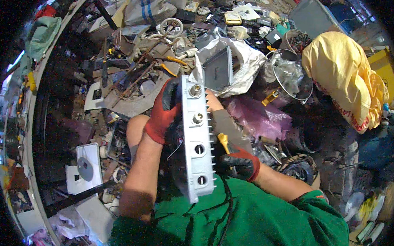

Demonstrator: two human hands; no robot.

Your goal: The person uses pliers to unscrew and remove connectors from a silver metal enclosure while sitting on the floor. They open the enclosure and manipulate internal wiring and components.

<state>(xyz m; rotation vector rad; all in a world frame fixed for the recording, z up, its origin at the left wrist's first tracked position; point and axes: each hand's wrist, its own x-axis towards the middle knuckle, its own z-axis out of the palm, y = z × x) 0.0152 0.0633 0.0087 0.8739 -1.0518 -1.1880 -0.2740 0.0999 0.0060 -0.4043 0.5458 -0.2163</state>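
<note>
My left hand (165,110), in a red and black glove, is wrapped round the upper part of a light grey metal housing (190,136). The housing stands on edge above my lap, with cooling fins along its right side. Two metal connectors and two round ports line the narrow face turned up to me. To the right of it, my right hand (243,163), gloved alike, is closed on a tool with a yellow handle (223,141). The handle's end sticks up past the fingers; the tool's working end is hidden, so its kind does not show.
A white sack (248,66) with a grey finned panel (219,70) lies ahead. Orange-handled cutters (169,68) rest among scrap at front left. A clear bucket (291,76) and a bulging yellow sack (344,76) stand right. Pink plastic wrap (259,117) lies nearer.
</note>
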